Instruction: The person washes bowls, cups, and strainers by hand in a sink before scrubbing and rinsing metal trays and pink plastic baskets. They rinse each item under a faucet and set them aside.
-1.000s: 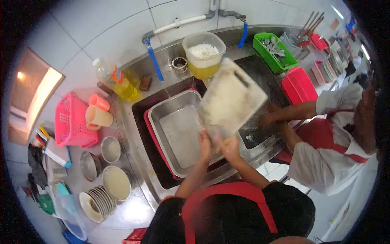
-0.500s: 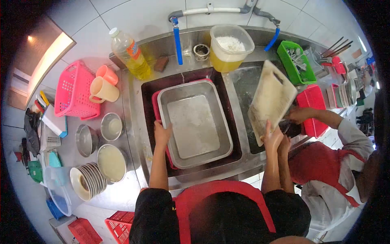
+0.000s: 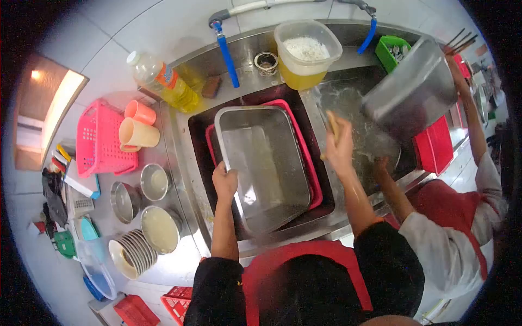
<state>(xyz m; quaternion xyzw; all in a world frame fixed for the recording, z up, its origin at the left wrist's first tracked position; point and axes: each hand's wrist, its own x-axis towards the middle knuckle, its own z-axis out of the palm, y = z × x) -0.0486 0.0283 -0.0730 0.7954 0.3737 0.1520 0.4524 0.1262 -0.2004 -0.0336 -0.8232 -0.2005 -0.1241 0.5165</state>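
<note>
My left hand (image 3: 224, 182) is closed on the left rim of a deep rectangular steel pan (image 3: 266, 163), which is tilted with its left side raised. Beneath the pan, a pink basin (image 3: 312, 185) sits in the left sink. My right hand (image 3: 341, 146) is closed around a narrow tan object (image 3: 332, 127) over the divider between the sinks; its kind I cannot make out. On the right, a co-worker's hands are at a blurred grey rectangular container (image 3: 413, 89) and over the right sink (image 3: 348, 89), where water is splashing.
Behind the sinks stand a tub of yellow liquid with white foam (image 3: 304, 65), a bottle of yellow liquid (image 3: 171, 89) and blue tap hoses (image 3: 227, 62). Stacked plates (image 3: 133, 258), steel bowls (image 3: 160, 231) and a pink basket (image 3: 103, 141) occupy the left counter. A co-worker stands close on my right.
The pan's left side has been lifted into a tilt. My right hand has moved up and left, and the cutting board it held is no longer recognisable. The co-worker has raised a grey container.
</note>
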